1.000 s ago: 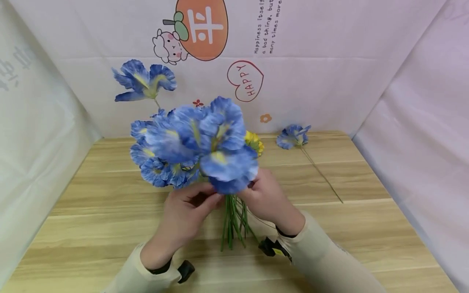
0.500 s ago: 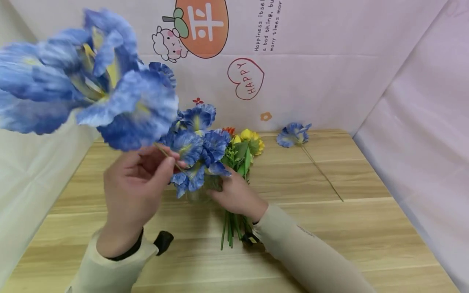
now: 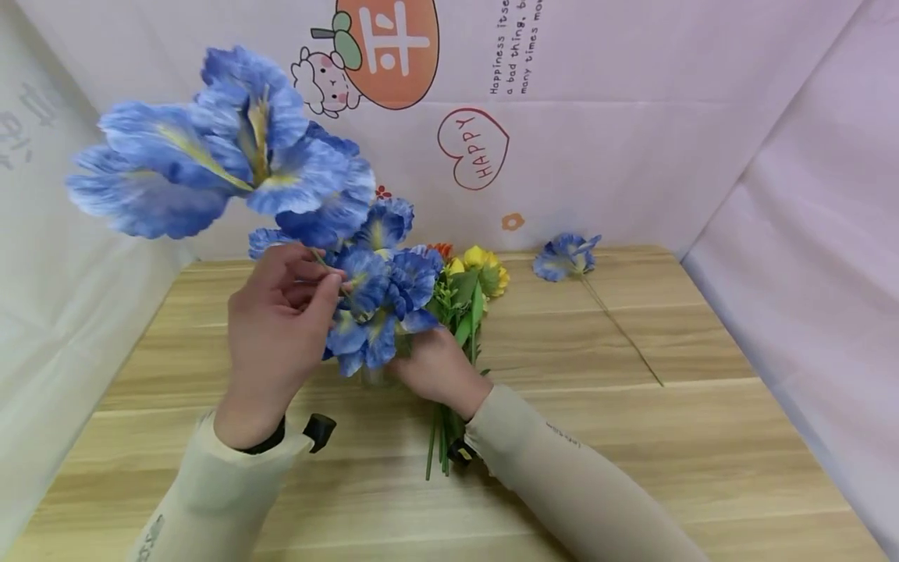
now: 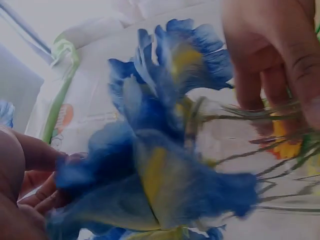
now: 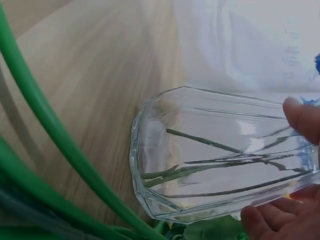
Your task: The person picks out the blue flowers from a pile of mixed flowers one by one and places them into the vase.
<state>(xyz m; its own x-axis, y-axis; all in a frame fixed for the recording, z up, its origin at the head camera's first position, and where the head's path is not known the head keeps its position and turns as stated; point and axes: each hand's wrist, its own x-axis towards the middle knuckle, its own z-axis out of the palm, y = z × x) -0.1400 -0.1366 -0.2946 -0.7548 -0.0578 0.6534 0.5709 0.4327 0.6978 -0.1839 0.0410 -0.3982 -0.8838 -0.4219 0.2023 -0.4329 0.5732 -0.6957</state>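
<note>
My left hand (image 3: 277,332) pinches the thin stem of a large blue artificial iris (image 3: 267,156) between thumb and fingers, close above the other blooms. More blue irises (image 3: 382,293) stand bunched in a clear glass vase (image 5: 220,145), several stems crossing inside it. Around the vase's side my right hand (image 3: 438,371) curls, thumb on one face and fingers on the other in the right wrist view. Petals hide most of the vase from the head camera. In the left wrist view, blue petals (image 4: 165,185) fill the middle between both hands.
Right of the vase lies a bunch of yellow (image 3: 485,269) and orange flowers with green stems (image 3: 437,445) toward the front. A single blue iris (image 3: 565,256) lies at the back right of the wooden table (image 3: 632,468). White printed cloth (image 3: 597,140) surrounds the table.
My left hand drew away leftward with a blue iris, then brought it back right toward the vase. My right hand moved left from the green stems to the vase and holds it.
</note>
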